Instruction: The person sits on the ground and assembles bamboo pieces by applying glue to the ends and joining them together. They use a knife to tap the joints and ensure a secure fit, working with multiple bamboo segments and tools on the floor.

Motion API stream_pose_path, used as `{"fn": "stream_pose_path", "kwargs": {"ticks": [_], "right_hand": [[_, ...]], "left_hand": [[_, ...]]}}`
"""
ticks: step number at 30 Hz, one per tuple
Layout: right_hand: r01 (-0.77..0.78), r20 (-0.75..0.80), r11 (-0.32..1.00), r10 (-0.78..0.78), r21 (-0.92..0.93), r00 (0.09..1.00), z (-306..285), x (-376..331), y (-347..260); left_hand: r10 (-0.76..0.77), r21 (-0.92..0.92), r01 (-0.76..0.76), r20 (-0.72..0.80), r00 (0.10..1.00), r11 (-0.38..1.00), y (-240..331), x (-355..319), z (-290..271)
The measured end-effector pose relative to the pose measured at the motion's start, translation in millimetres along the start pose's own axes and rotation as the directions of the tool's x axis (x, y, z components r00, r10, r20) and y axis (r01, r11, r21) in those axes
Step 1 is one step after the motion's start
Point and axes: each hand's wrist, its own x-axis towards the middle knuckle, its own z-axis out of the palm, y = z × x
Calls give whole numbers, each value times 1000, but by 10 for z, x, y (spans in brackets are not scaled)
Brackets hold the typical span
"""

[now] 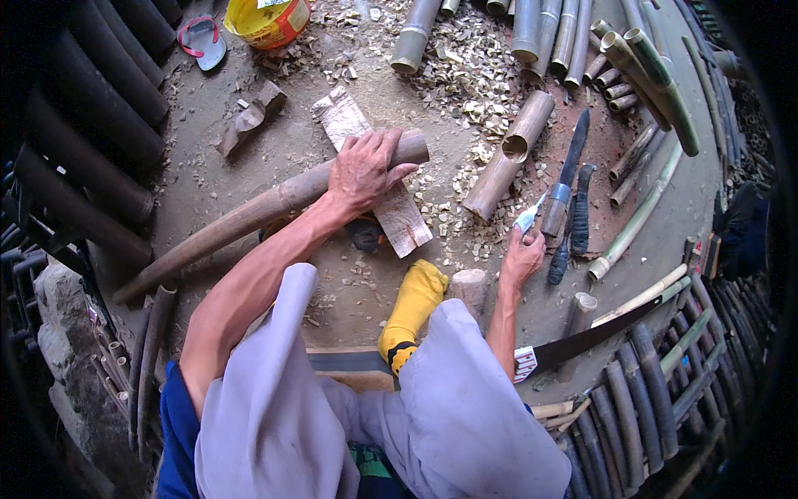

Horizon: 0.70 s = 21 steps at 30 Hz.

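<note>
A: State of hands?
B: Two seen; left hand [366, 172] clasped over one pole [281, 200], thumb apart; right hand [524, 254] pinching one pale tool [529, 215].
A: Pole's position?
B: Across one board [402, 219]; also counted: one saw [594, 337], one bucket [278, 27], one sandal [202, 46].

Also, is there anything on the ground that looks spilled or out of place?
Yes: a lone flip-flop lies beside the yellow bucket, with no matching one visible. Pale chips are scattered widely, but among cut bamboo that seems ordinary.
</note>
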Motion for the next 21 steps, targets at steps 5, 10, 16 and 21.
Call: {"fn": "stream_pose_path", "kwargs": {"ticks": [5, 10, 16, 21], "right_hand": [[24, -66, 997, -29, -79, 997, 151, 27, 8], [-101, -42, 994, 103, 43, 994, 216, 74, -55], [-152, 39, 952, 147, 267, 988, 262, 48, 167], [-184, 127, 783, 134, 594, 983, 106, -110, -153]], "left_hand": [[54, -4, -54, -20, 998, 999, -77, 13, 49], [42, 4, -42, -15, 999, 999, -101, -17, 3], [108, 16, -107, -68, 992, 994, 41, 4, -2], [87, -58, -91, -65, 994, 994, 4, 17, 7]]}}
